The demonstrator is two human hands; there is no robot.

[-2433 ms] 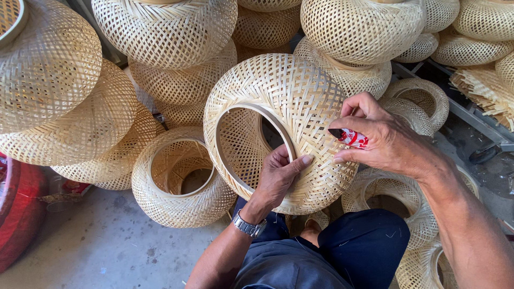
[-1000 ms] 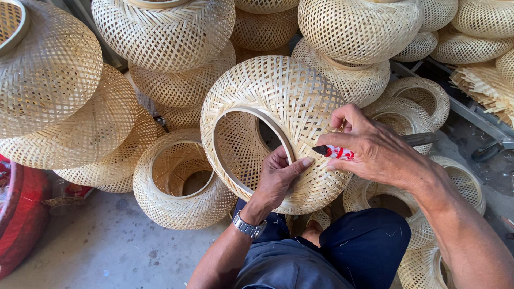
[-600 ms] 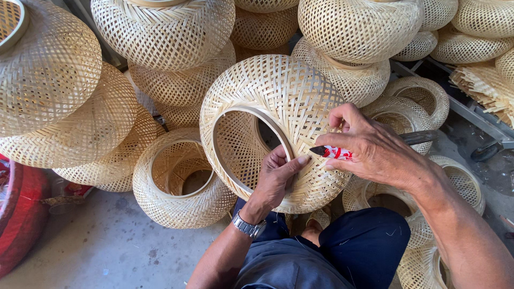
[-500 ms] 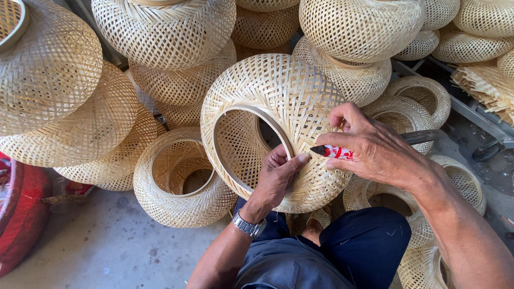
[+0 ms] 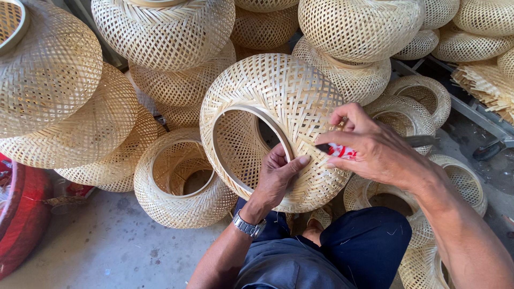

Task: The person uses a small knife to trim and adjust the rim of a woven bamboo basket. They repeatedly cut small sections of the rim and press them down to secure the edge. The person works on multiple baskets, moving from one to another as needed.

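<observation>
A round woven bamboo basket (image 5: 278, 101) with a wooden ring opening rests on my lap, its mouth facing me and to the left. My left hand (image 5: 277, 176) grips its rim at the lower right, fingers inside, thumb on the outside weave. My right hand (image 5: 375, 150) holds a small tool with a red-and-white handle (image 5: 342, 151); its dark tip (image 5: 323, 147) touches the basket's outer weave just right of the rim. A silver watch (image 5: 247, 227) is on my left wrist.
Many similar woven bamboo baskets are stacked all around, one open-mouthed (image 5: 179, 182) on the concrete floor at my left. A red object (image 5: 21, 214) sits at the far left. Bamboo strips (image 5: 482, 85) lie on a metal rack at the upper right.
My right hand has slid the tool leftward along the weave, bringing its tip close to my left thumb. The basket and left hand stay nearly still.
</observation>
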